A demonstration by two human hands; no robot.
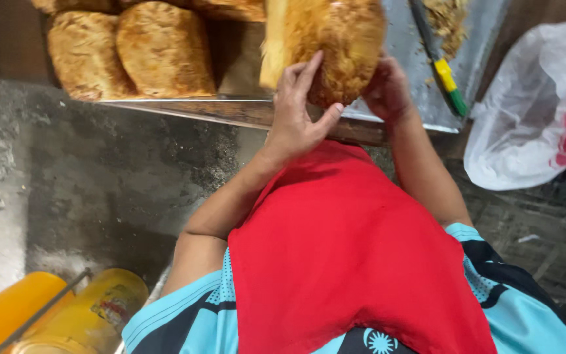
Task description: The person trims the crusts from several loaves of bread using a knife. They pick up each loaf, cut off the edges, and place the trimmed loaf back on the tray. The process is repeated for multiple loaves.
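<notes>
A golden-brown loaf of bread (pixel 335 39) stands tilted on edge over a metal tray (pixel 420 98) at the top of the head view. My left hand (pixel 296 111) presses against its near left side, fingers spread up the crust. My right hand (pixel 388 88) cups the loaf's lower right side. Both hands hold the loaf between them. A red cloth (pixel 348 249) hangs down my front below the hands.
Two more loaves (pixel 132 52) lie on the wooden table (pixel 230 115) at the left. A knife with a yellow and green handle (pixel 443 65) rests on the tray among crumbs. A white plastic bag (pixel 538 111) sits at the right. Yellow containers (pixel 67 314) stand on the floor, lower left.
</notes>
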